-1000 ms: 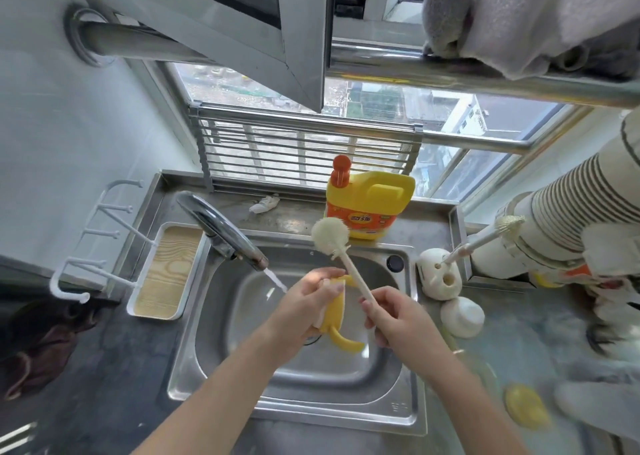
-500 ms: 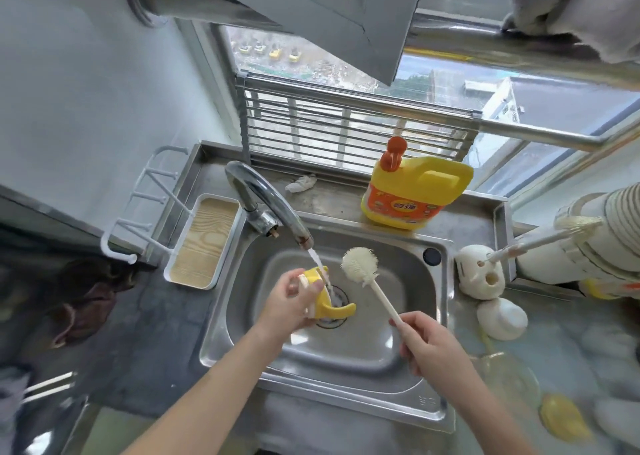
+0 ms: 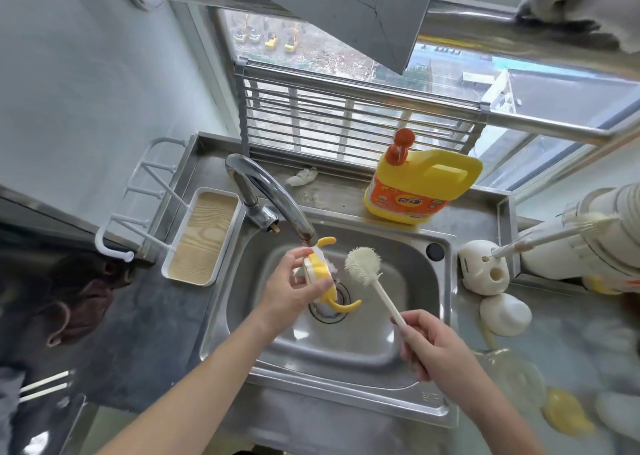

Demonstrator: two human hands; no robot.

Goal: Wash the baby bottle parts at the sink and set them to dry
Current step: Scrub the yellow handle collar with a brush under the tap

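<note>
My left hand [image 3: 294,290] grips a yellow bottle collar with two curved handles [image 3: 320,271], held right under the spout of the chrome tap [image 3: 266,194] above the steel sink [image 3: 408,357]. My right hand [image 3: 433,347] holds the handle of a white bottle brush [image 3: 363,264]. Its bristle head hangs over the drain, just right of the collar and apart from it. A clear bottle [image 3: 512,371] and a yellow part [image 3: 568,416] lie blurred on the counter at the right.
A yellow detergent jug [image 3: 420,187] stands behind the basin. A white brush holder [image 3: 483,271] with a thin brush and a white dome [image 3: 505,314] sit right of the sink. A wood-lined tray [image 3: 201,236] and white peg rack [image 3: 138,205] are at the left.
My left hand has lifted the collar closer to the spout and turned it. The brush has drawn slightly away to the right. The view has shifted left.
</note>
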